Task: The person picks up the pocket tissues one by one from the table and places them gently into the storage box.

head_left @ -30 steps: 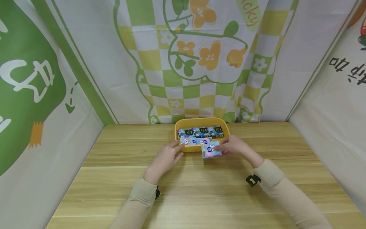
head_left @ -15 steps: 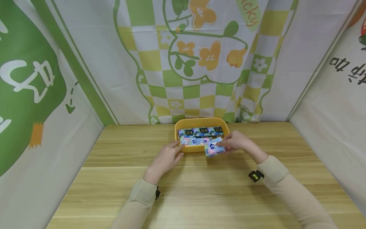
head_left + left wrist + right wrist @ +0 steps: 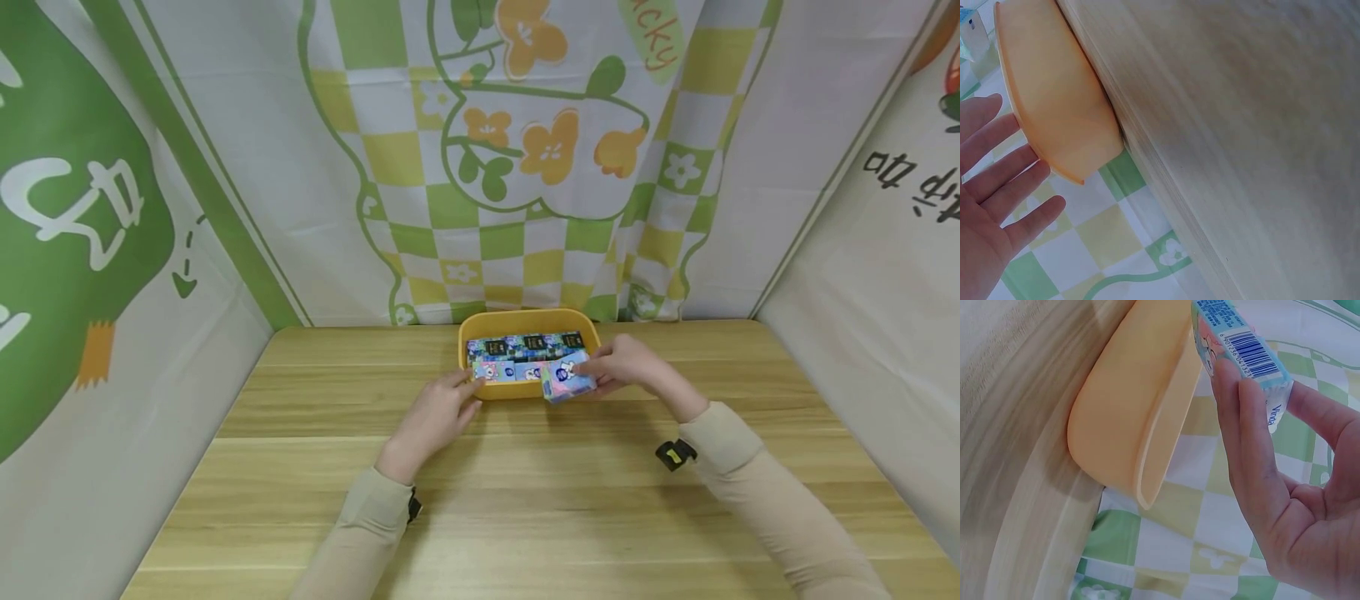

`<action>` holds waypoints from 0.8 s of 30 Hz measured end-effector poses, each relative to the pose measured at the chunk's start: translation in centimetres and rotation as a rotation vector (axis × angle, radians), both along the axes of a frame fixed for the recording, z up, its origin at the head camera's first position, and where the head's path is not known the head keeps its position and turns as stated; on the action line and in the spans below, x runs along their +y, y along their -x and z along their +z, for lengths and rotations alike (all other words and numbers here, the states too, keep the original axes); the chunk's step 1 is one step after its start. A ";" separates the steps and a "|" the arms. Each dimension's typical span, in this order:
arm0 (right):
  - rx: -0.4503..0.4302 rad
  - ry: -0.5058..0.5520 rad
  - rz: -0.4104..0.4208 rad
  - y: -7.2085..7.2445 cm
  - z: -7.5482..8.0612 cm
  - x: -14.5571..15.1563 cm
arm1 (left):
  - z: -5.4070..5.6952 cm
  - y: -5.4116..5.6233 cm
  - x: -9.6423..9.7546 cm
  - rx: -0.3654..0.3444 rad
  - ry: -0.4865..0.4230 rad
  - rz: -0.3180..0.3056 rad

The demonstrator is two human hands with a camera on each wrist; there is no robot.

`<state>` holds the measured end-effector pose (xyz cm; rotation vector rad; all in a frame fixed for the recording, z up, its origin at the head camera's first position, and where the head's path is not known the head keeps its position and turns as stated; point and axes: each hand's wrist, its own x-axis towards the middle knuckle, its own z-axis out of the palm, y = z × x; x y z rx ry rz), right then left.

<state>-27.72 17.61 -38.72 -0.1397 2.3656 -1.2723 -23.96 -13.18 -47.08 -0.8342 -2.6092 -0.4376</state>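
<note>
My right hand (image 3: 633, 367) pinches a small pastel pack of tissues (image 3: 564, 382) between thumb and fingers. The pack is tilted over the front right rim of a yellow plastic basket (image 3: 525, 315). In the right wrist view, the barcode and the word Vinda show on the tissue pack (image 3: 1250, 356). With fingers extended, my left hand (image 3: 435, 417) touches the basket's front left rim. The left wrist view shows that hand (image 3: 997, 194) spread against the basket's side (image 3: 1060, 94). Inside the basket, pastel packs (image 3: 493, 372) lie in front of a row of dark packs (image 3: 525, 345).
The basket stands on a wooden table (image 3: 510, 517), near its back edge. Behind it hangs a green and yellow checked curtain (image 3: 517, 250). White printed cloth walls (image 3: 862, 275) enclose both sides.
My right hand has moved the tissue pack back and to the right, from before the basket's front rim to over its front right corner. The left hand stays in place.
</note>
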 end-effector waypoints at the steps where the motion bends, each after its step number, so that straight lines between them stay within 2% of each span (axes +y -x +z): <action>1: 0.000 -0.001 -0.001 0.0 0.1 0.1 | 0.0 0.0 0.0 -0.004 0.002 0.001; 7: 0.002 -0.007 -0.016 0.6 0.6 0.4 | 0.0 0.0 0.0 0.003 -0.002 -0.001; 17: 0.002 -0.041 -0.061 2.1 0.5 0.7 | 0.0 0.0 -0.1 0.006 -0.006 -0.003; 24: -0.011 -0.026 -0.080 2.9 0.6 0.6 | 0.0 0.0 0.0 0.010 -0.004 -0.009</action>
